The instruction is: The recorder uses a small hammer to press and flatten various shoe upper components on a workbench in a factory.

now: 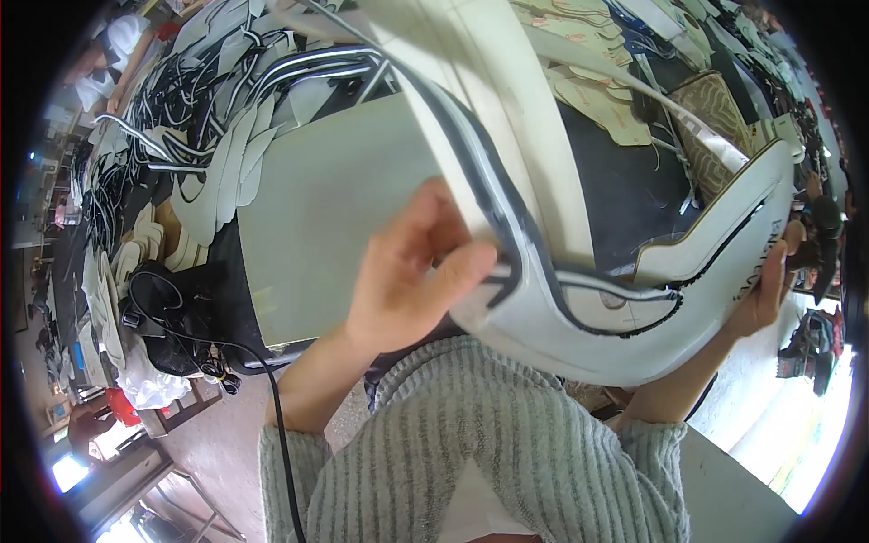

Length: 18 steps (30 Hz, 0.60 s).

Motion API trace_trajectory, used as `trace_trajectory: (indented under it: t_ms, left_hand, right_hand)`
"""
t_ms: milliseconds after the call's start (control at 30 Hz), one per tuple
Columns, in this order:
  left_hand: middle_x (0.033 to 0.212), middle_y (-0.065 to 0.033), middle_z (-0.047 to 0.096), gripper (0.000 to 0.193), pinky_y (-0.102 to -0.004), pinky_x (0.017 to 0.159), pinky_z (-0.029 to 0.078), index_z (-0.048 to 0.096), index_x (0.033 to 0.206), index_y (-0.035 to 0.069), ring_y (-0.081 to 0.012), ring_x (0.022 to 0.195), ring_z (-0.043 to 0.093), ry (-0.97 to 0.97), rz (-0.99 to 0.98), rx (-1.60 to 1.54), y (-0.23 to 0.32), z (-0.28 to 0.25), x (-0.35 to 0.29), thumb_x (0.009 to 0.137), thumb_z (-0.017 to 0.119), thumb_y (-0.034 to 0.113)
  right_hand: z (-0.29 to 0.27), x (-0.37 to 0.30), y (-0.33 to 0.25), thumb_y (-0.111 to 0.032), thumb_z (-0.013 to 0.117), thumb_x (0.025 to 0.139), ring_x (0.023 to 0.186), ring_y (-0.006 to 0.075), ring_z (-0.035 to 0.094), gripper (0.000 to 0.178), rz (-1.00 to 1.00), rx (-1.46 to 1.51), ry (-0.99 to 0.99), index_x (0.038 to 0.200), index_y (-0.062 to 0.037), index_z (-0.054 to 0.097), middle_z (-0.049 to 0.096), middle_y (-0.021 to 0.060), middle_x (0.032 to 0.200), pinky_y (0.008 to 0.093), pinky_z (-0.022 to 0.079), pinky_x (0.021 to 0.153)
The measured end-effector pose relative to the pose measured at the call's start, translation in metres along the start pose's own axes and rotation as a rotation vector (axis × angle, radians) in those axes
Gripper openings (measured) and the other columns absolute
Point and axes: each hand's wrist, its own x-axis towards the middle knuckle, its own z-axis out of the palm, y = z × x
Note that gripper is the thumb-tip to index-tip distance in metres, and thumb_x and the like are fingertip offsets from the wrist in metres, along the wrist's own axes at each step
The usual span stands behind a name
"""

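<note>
Two bare hands, set well apart, hold on to a white curved panel (625,353) in front of the worker's body, at a dark table (625,217) crowded with cut parts. The left hand (403,276), slightly blurred, pinches a black-and-white striped strip (496,185) between thumb and fingers, near the panel's left end (whether the pinch also takes in the panel's edge, one cannot tell). The right hand (760,303) is clamped on the panel's outer edge at the far right, beside dark lettering. The panel hangs tilted between them, above the near edge of the table, its inner curve trimmed by a ragged black border (625,333). The strip bends past the left thumb and runs up toward the top of the view.

A flat grey board (335,208) lies on the table behind the left hand. Beyond it, at left, sit fanned pale pieces (237,167) and a tangle of striped strips (195,95); at upper right, tan cut pieces (602,104) spread near a patterned brown piece (711,109). A black cord (279,434) crosses the left forearm, and a ribbed grey sweater (489,407) covers the worker. Another person (118,45) appears at upper left.
</note>
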Motion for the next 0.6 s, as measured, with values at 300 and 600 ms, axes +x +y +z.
trace_trajectory:
  t_ms: [300,600]
  left_hand:
    - [0.136,-0.0168,0.055,0.068,-0.0399,0.095,0.050,0.023,0.151,0.003,-0.0257,0.113,0.061,0.239,-0.122,-0.165,-0.027,-0.039,0.088,0.102,0.048,0.042]
    - [0.147,-0.0226,0.041,0.066,-0.0483,0.100,0.047,0.023,0.150,0.002,-0.0349,0.120,0.057,0.404,0.095,-0.051,-0.005,-0.086,0.072,0.103,0.044,0.044]
  right_hand:
    - [-0.032,-0.020,-0.025,-0.006,0.050,0.098,0.078,0.0139,0.056,0.009,0.166,-0.158,0.004,0.103,-0.0080,0.043,0.053,0.0046,0.086,0.0271,0.047,0.071]
    - [-0.038,-0.011,0.005,-0.008,0.054,0.095,0.086,0.0143,0.062,0.015,0.243,-0.092,0.051,0.108,-0.0090,0.047,0.060,0.0056,0.098,0.0279,0.052,0.078]
